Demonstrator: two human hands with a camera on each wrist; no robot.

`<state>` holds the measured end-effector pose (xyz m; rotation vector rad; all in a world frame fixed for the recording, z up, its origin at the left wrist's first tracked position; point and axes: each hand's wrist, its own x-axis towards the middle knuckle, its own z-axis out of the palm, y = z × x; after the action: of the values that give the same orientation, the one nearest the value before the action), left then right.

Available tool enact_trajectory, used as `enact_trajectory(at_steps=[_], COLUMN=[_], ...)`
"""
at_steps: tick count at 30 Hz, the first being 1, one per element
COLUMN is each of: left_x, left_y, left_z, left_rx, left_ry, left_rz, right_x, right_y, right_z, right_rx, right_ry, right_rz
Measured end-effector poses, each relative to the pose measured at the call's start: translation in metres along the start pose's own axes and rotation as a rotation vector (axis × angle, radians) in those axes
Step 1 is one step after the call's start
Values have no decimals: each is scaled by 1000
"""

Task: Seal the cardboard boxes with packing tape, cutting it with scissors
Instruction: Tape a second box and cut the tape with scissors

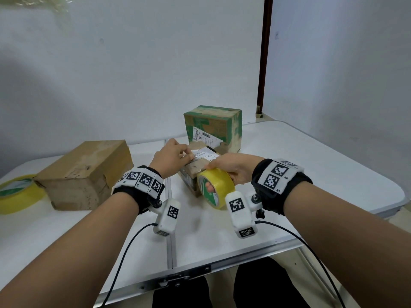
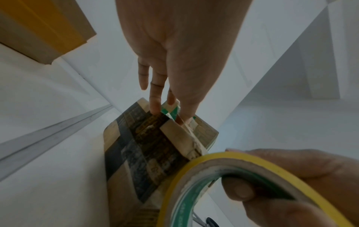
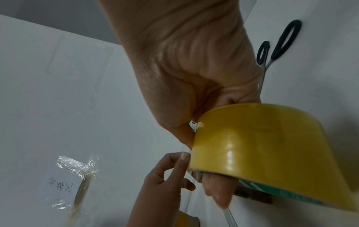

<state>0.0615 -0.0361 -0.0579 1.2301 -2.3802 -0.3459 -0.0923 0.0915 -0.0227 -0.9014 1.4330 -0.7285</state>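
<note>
The left hand (image 1: 172, 154) pinches the tape end onto the small box (image 1: 201, 162) just ahead, the right hand (image 1: 231, 168) grips the tape roll (image 1: 214, 188) nearer the body, scissors (image 3: 276, 46) beyond its fingers

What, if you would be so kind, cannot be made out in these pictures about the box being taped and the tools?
- Small box, head view: most of its top hidden by both hands.
- Pulled tape strip, all views: clear film, its extent unreadable.
- Scissors, right wrist view: blades hidden behind the right hand.
- Shipping label, head view: print too small.
</note>
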Motion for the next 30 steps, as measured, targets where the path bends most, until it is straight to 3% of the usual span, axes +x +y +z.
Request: enact_trajectory(at_steps=[6,9,12,17,21,23,25,27,30], left_x=[-4,-1,5,10,12,7,-2,-16,-26], left_y=[0,-9,-20,-26,-22,-15,-8,2,7], left_z=[6,6,8,14,6,-5,-14,-18,-13], left_rx=[54,81,1,-260,-45,-3,-88,-80,55], left_ry=[29,-4,-58,-39,-9,97,149,18,-163], left_rz=[9,-119,-238,-285,-249,-193,26,247,304], right_x=[1,3,4,3,-1,-2,-2,-1,0], right_y=[3,4,4,6,6,6,6,8,8], right_z=[1,1,2,3,4,5,4,3,3], right_rx=[-2,-5,16,35,71,69,70,71,59], right_ry=[20,20,13,28,11,3,-3,-5,-5], right_rz=[-7,-8,-10,-29,-32,-21,-21,-22,-35])
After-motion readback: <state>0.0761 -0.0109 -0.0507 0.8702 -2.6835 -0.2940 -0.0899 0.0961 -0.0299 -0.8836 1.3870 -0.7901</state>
